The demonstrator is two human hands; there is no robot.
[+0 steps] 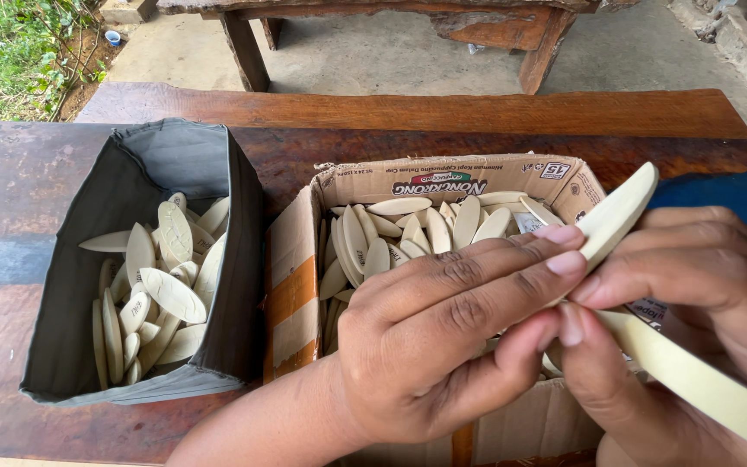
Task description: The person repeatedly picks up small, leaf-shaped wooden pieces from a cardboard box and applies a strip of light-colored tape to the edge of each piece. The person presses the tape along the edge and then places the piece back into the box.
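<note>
Head view. Left hand (443, 337) reaches across the near right of the scene, fingers extended and pressed on a pale oval wooden piece (616, 212), which tilts up toward the far right. Right hand (693, 294) meets it from the right, fingers curled; thumb and forefinger close on the same oval piece. A long pale strip (702, 380) also sits in the right hand, running toward the near right corner.

Beneath both hands: open cardboard box (291, 268), centre, filled with more pale oval pieces (399, 229), many standing on edge. Just left of it, touching or nearly so, a dark grey box (244, 259) holding a looser pile of similar ovals (162, 281). Both rest on a dark wooden table (10, 199). Far side: wooden bench (408, 112), concrete ground beyond.
</note>
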